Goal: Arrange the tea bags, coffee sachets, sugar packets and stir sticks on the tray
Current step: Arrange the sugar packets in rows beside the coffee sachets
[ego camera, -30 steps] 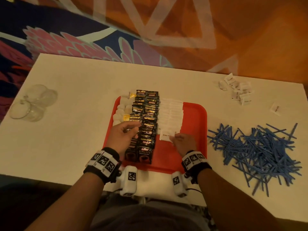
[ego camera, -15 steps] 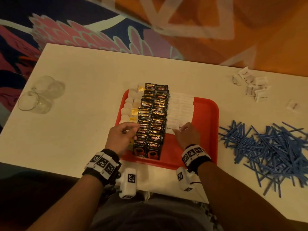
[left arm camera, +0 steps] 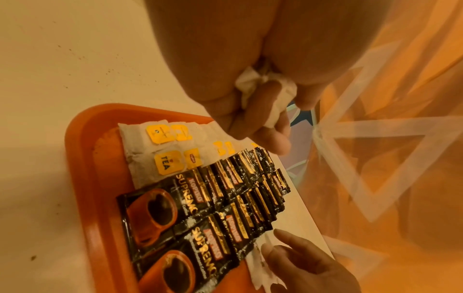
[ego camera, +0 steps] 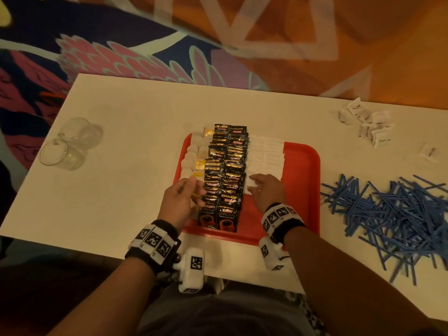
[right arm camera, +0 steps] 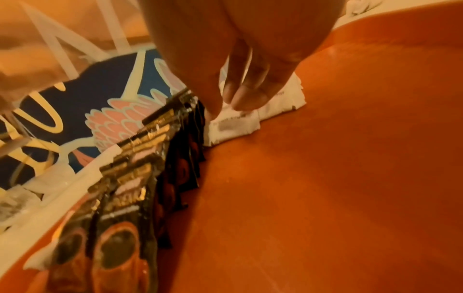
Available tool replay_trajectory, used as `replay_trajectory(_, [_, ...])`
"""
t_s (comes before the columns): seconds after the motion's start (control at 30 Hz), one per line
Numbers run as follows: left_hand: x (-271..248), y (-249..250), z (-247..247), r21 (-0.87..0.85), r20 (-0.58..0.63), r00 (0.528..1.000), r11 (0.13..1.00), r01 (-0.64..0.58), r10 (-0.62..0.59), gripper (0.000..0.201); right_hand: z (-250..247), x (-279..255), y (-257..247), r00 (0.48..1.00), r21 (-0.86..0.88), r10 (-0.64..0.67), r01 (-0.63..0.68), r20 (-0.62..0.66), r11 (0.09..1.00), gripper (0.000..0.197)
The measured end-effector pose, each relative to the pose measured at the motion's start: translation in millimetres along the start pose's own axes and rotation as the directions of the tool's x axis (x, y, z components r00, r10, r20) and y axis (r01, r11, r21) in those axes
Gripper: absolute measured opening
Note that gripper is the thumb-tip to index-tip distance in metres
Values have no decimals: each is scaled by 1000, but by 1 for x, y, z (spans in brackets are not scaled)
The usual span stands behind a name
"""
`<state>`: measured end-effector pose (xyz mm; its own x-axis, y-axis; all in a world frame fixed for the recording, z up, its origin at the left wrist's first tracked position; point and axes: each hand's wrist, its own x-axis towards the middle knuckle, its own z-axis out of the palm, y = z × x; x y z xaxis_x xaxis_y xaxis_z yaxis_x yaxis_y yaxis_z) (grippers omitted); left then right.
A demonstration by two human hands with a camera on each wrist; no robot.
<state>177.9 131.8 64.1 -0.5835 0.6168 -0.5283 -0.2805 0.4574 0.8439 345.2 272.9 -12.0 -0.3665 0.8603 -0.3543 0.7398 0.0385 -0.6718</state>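
- My left hand (ego camera: 180,201) is over the left side of the red tray (ego camera: 301,190), above the tea bags (ego camera: 194,154). Its fingers are curled around a small crumpled white piece (left arm camera: 260,87), maybe a tea bag; I cannot tell for sure.
- My right hand (ego camera: 265,194) is on the tray just right of the coffee sachets (ego camera: 225,175). Its fingers are quite straight and the fingertips (right arm camera: 240,99) press on the nearest sugar packets (ego camera: 266,156), at the near end of their rows.
- On the tray, from left to right: tea bags, coffee sachets, sugar packets. The right part of the tray is bare red.
- The stir sticks (ego camera: 392,214) lie in a loose blue heap on the white table (ego camera: 121,166), to the right of the tray, well apart from my right hand.
- More white packets (ego camera: 371,127) lie loose at the far right of the table, and one packet (ego camera: 429,152) alone near them.
- On the coffee sachets I read "KOPIKO" and "SUPREMO", with a picture of a cup. On a yellow tag of a tea bag I read "TEA".
- Coffee sachets stand in two overlapping rows; sugar packets also seem to be in two rows. Exact numbers I cannot count.
- Two clear glasses (ego camera: 68,146) lie on their side at the left of the table.
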Motion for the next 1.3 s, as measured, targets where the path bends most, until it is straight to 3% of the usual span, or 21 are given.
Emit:
replay_trajectory(0.17, [-10,17,27,-147,72,995,986,84,-74,54,-30,-20,-17,999,193,6,3,-48,981,13])
replay_trajectory(0.33, [-21,33,68,-193,197,979,977,92,-53,70,-67,-50,-44,971,369,-215,163,102,915,15])
replay_trajectory(0.47, [-24,43,101,-200,312,949,973,117,-50,83,-93,-67,-51,955,345,-250,184,157,920,19])
replay_trajectory(0.63, [-35,57,126,-145,455,887,977,157,-75,77,-124,-74,-44,974,296,-217,189,65,936,4])
replay_trajectory(0.73, [-44,62,135,-76,551,833,990,116,-55,55,-146,-72,-35,989,336,-148,143,-10,931,6])
replay_trajectory(0.9, [-45,58,146,-11,395,910,991,-135,128,12,-169,-73,-28,992,344,-120,126,-37,931,7])
replay_trajectory(1.0, [-49,62,155,-34,319,931,984,-177,179,15,-176,-71,-23,991,371,-128,132,-36,919,10])
replay_trajectory(1.13, [-52,67,165,-3,266,925,960,-282,272,9,-182,-70,-16,988,352,-128,151,-86,924,16])
replay_trajectory(1.23, [-53,70,169,-7,236,923,950,-312,305,7,-183,-74,-14,969,457,-163,233,-186,859,26])
replay_trajectory(1.3, [-55,72,169,-18,238,920,948,-317,312,12,-181,-75,-15,962,523,-222,273,-158,807,24])
